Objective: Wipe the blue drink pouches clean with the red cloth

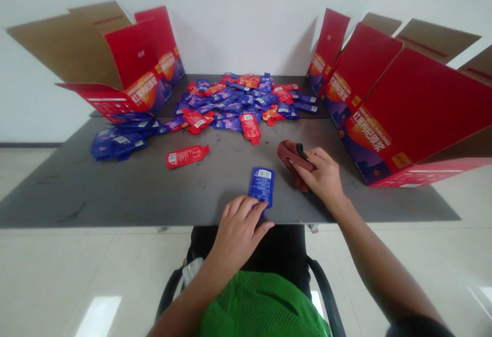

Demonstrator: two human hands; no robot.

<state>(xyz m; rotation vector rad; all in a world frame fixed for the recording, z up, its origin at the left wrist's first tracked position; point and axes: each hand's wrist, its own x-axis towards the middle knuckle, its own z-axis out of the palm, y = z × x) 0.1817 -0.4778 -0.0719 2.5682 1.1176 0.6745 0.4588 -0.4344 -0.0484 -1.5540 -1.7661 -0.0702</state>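
A blue pouch (262, 184) lies flat near the front edge of the grey table (215, 188), its printed back and barcode facing up. My left hand (242, 224) rests at its lower end, fingertips on the pouch and thumb spread away. To the right, my right hand (321, 173) grips a folded reddish-brown cloth (294, 160) that has a black part at its top. A red pouch (187, 156) lies by itself left of the blue one. Another red pouch (250, 127) sits at the front of a mixed heap.
A heap of red and blue pouches (238, 99) lies at the back. Blue pouches (119, 140) are stacked at the left. Open red cartons stand at the left (142, 70) and right (415, 111). Behind them is a white wall.
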